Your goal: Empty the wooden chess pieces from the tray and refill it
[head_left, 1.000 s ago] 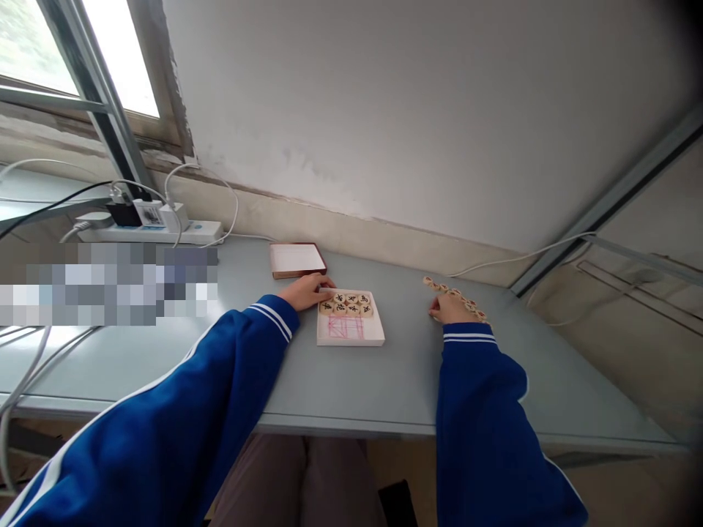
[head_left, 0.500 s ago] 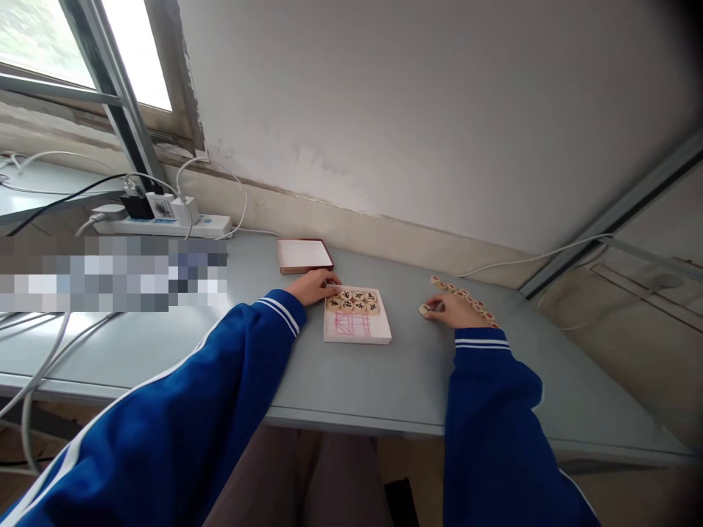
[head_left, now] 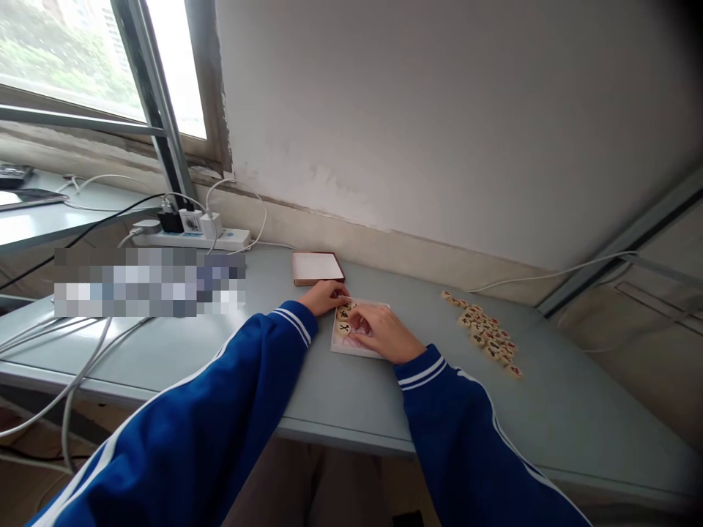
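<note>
A shallow white box (head_left: 343, 348) on the desk holds round wooden Chinese chess pieces, several of them hidden beneath my right hand. My left hand (head_left: 325, 298) is closed at the box's far left corner, thumb and fingers against its edge. Reaching over the box, my right hand (head_left: 391, 335) pinches a Chinese chess piece (head_left: 343, 328) with a black character, low at the left side below the other pieces. To the right, a loose cluster of more pieces (head_left: 488, 333), red and black marked, lies on the desk.
Behind my left hand sits the open box lid (head_left: 317, 266), white inside with a brown rim. A power strip (head_left: 231, 238) with plugs and white cables stands at the back left, near a blurred-out patch. The wall (head_left: 406, 245) borders the desk's far side.
My right hand has carried a piece from beside the cluster leftward to the box. My left hand stays at the box corner. The view has shifted slightly, uncovering the cluster.
</note>
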`<state>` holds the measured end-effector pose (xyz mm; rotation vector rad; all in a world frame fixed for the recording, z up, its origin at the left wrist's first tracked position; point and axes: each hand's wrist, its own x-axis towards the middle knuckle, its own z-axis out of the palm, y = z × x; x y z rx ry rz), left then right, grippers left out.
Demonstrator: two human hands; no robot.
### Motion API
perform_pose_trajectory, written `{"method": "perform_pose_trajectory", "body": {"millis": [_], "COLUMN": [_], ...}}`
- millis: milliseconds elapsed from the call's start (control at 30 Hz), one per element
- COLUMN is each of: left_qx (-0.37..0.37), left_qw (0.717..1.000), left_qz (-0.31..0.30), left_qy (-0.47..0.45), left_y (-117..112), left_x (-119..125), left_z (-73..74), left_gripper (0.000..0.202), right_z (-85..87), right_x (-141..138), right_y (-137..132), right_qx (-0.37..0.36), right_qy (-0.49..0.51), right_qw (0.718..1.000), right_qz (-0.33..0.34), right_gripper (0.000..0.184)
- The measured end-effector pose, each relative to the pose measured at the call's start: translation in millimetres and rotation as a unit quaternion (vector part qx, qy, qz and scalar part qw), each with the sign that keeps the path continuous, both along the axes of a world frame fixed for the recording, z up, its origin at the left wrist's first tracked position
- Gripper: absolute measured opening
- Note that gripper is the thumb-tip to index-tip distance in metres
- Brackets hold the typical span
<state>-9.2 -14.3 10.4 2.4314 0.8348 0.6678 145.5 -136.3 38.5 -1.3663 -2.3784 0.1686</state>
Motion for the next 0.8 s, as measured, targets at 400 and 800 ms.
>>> {"method": "perform_pose_trajectory", "body": {"millis": [400,800], "left_qx": [-0.018,-0.006], "left_qw": [1.000,1.000], "left_qz": [0.013,0.028], "left_qy": [0.004,0.003], "left_y": [-1.7,-4.6], "left_x": [-0.1,3.5], "left_z": [3.9,8.2], "left_gripper": [0.033,0.027], "right_z": [1.9,-0.7], "right_x": [11.2,146.2], "right_y": [2.7,-18.7], "right_qx": [-0.018,-0.031], "right_qy": [0.015,-0.144], "right_qw": [1.000,0.795], "right_qz": [-0.009,-0.589], "right_gripper": [0.015,0.022]}}
